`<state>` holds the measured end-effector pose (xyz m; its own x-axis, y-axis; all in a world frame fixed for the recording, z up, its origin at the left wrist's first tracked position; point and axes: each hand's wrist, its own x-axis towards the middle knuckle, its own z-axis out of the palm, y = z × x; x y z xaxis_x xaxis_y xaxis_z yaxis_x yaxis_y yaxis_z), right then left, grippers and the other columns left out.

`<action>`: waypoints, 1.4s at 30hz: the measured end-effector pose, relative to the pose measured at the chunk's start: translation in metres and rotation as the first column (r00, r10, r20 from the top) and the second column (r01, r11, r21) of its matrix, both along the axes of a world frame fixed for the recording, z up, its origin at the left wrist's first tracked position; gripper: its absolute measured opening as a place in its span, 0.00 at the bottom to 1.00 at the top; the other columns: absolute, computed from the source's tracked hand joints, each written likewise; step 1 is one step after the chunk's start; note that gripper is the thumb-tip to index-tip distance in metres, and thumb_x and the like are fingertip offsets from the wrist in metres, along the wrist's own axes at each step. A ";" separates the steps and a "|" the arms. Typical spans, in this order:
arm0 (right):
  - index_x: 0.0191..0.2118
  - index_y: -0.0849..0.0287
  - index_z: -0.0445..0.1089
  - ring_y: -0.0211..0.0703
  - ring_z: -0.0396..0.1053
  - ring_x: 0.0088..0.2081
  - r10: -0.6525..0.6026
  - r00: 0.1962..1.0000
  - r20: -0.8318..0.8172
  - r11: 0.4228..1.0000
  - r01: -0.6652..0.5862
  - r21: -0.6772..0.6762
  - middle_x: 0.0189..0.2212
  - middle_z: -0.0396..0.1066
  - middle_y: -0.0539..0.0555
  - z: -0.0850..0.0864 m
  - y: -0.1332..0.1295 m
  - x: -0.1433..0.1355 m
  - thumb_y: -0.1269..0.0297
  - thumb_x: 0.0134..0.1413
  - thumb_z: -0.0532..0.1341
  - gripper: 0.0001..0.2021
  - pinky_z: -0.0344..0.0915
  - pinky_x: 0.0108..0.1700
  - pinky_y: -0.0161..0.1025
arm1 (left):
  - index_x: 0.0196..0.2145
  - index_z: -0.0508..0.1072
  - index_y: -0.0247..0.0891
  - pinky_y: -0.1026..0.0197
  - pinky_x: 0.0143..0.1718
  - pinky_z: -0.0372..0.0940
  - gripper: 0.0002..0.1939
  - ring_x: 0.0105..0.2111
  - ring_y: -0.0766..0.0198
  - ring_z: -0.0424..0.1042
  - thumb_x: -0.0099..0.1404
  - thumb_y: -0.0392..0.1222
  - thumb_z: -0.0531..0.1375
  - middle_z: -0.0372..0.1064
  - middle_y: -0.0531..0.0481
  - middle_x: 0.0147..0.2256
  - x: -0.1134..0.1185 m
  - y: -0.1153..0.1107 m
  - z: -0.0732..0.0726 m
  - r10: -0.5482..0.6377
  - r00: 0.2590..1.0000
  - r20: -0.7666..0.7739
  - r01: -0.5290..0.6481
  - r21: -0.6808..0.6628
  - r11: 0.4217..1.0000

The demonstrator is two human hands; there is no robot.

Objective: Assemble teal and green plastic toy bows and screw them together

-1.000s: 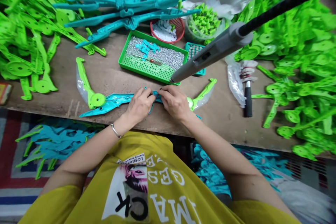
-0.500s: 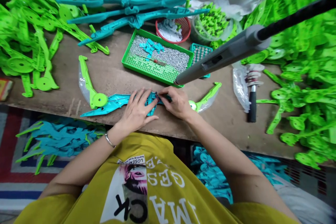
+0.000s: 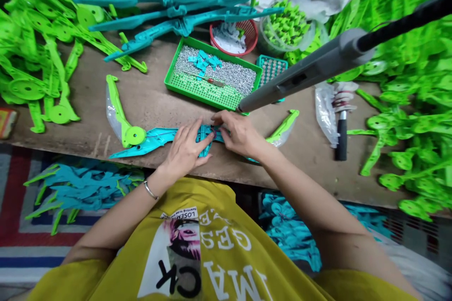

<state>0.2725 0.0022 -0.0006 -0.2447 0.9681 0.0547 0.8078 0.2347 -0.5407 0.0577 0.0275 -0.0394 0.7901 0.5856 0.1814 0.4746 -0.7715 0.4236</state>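
Note:
A long blue plastic toy bow body (image 3: 151,140) lies on the workbench near its front edge, with a bright green curved limb (image 3: 120,113) at its left end and another green limb (image 3: 284,127) at its right. My left hand (image 3: 187,148) rests flat across the bow's middle, fingers stretched out, its index fingertip by the central slotted part. Beside it, my right hand (image 3: 240,136) has thumb and fingers drawn together over the same spot. Some thin dark strand shows at these fingertips, too small to make out. The right hand and wrist cover part of the bow's right half.
Behind the bow stands a green tray (image 3: 201,96) of small metal screws. A grey hanging electric screwdriver (image 3: 300,73) slants over its right corner. A hammer (image 3: 341,136) lies to the right. Piled green parts (image 3: 399,117) and stacked blue bodies (image 3: 183,9) surround the work area.
My right hand has shifted slightly up and right, and its fingers have curled more over the bow's centre. My left hand stays on the bow. The whole view has shifted a little.

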 end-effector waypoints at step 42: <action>0.38 0.56 0.66 0.44 0.67 0.32 -0.422 0.885 0.194 0.786 0.251 0.564 0.27 0.73 0.51 -0.030 -0.073 -0.017 0.77 0.57 0.59 0.07 0.58 0.36 0.42 | 0.60 0.71 0.43 0.38 0.59 0.61 0.27 0.61 0.39 0.64 0.65 0.49 0.64 0.54 0.30 0.67 0.000 0.000 -0.002 -0.044 0.998 -0.038 0.047 0.099 0.994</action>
